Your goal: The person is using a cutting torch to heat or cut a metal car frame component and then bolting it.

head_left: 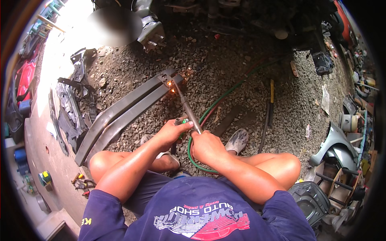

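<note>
Both my hands are on a cutting torch (187,106) whose tip meets the far end of a bent grey metal beam (120,105). Orange sparks (171,86) glow at that contact point. My right hand (207,147) is wrapped around the rear of the torch handle. Just ahead of it, my left hand (170,132) is closed at the torch's side, by a green valve knob (185,121). The beam has two long parallel strips joined by an end plate with holes, and it lies on the gravel to my left. A green hose (220,98) and a red hose trail from the torch.
My shoes (237,141) stand on gravel near the hoses. A yellow-handled tool (272,91) lies to the right. Black scrap parts (71,106) and small hand tools (82,183) are at left; a grey fender (337,146) and a black panel (309,201) are at right.
</note>
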`<state>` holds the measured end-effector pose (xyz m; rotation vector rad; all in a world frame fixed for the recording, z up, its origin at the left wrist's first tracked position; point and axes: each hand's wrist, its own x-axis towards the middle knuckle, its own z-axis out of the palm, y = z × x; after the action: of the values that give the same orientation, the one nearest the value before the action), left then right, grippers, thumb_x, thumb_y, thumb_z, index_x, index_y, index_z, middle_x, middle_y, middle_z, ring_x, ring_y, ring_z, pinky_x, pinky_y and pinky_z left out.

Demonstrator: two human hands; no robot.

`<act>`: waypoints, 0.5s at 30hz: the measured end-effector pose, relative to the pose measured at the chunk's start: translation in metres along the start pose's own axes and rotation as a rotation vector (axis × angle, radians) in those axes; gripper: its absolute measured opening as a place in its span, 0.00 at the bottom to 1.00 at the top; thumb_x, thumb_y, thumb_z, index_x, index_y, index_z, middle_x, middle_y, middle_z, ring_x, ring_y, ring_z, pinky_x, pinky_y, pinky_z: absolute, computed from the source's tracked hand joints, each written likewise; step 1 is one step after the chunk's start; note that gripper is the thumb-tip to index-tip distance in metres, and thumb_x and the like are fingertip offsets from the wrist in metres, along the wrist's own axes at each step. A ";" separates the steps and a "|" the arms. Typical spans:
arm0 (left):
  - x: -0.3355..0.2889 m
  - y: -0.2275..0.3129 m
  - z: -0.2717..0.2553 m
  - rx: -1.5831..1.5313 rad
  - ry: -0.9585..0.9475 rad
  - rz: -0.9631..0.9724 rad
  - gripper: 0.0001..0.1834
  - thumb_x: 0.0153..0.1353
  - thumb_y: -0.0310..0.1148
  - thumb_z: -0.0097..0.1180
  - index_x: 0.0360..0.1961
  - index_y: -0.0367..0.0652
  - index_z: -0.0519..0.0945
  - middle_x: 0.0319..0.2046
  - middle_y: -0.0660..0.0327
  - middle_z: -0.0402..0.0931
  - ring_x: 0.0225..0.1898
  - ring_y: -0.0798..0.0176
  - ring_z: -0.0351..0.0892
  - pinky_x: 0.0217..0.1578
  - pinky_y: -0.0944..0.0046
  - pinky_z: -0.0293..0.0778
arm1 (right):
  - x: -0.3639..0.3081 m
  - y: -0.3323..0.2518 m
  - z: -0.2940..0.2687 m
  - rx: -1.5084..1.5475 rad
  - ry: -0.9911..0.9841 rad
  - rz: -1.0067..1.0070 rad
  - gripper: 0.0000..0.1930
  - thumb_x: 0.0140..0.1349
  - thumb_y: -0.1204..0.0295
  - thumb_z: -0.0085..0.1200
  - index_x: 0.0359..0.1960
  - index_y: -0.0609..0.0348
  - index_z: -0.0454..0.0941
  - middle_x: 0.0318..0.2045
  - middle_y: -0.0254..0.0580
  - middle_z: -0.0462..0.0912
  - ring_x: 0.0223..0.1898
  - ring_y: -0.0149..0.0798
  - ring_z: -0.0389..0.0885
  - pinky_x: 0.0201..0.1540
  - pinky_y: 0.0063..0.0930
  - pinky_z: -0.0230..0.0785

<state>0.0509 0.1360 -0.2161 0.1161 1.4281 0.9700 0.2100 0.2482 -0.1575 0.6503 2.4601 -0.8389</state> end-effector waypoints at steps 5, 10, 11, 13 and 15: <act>0.001 -0.001 0.000 -0.009 -0.006 0.007 0.33 0.76 0.50 0.68 0.78 0.53 0.78 0.34 0.74 0.75 0.32 0.74 0.70 0.29 0.67 0.64 | 0.000 0.000 0.000 -0.001 -0.001 0.000 0.13 0.67 0.77 0.55 0.51 0.66 0.83 0.45 0.67 0.88 0.48 0.65 0.92 0.52 0.58 0.86; 0.002 -0.002 0.000 -0.014 -0.007 0.003 0.33 0.76 0.50 0.68 0.78 0.53 0.78 0.34 0.74 0.75 0.32 0.74 0.70 0.29 0.68 0.63 | 0.000 0.001 0.001 -0.006 0.010 -0.011 0.13 0.69 0.77 0.52 0.51 0.66 0.82 0.45 0.67 0.88 0.47 0.66 0.92 0.51 0.58 0.86; 0.002 -0.002 0.000 -0.013 -0.007 0.003 0.33 0.76 0.50 0.68 0.78 0.53 0.78 0.34 0.74 0.75 0.32 0.74 0.70 0.29 0.68 0.63 | 0.000 0.001 0.001 -0.006 0.010 -0.011 0.13 0.69 0.77 0.52 0.51 0.66 0.82 0.45 0.67 0.88 0.47 0.66 0.92 0.51 0.58 0.86; 0.002 -0.001 0.001 -0.012 0.007 0.003 0.31 0.76 0.50 0.69 0.75 0.52 0.80 0.33 0.73 0.75 0.31 0.74 0.70 0.29 0.67 0.63 | 0.000 0.002 0.002 -0.010 0.018 -0.014 0.12 0.70 0.77 0.52 0.51 0.66 0.82 0.45 0.67 0.88 0.47 0.66 0.92 0.50 0.59 0.86; 0.002 -0.001 0.001 -0.009 0.011 0.003 0.30 0.76 0.49 0.69 0.73 0.51 0.81 0.32 0.73 0.75 0.30 0.74 0.70 0.29 0.67 0.63 | -0.001 0.002 0.002 -0.010 0.021 -0.018 0.12 0.70 0.77 0.52 0.51 0.67 0.82 0.44 0.67 0.88 0.47 0.66 0.92 0.50 0.59 0.86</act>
<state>0.0521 0.1367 -0.2178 0.1063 1.4334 0.9808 0.2125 0.2481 -0.1596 0.6381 2.4910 -0.8300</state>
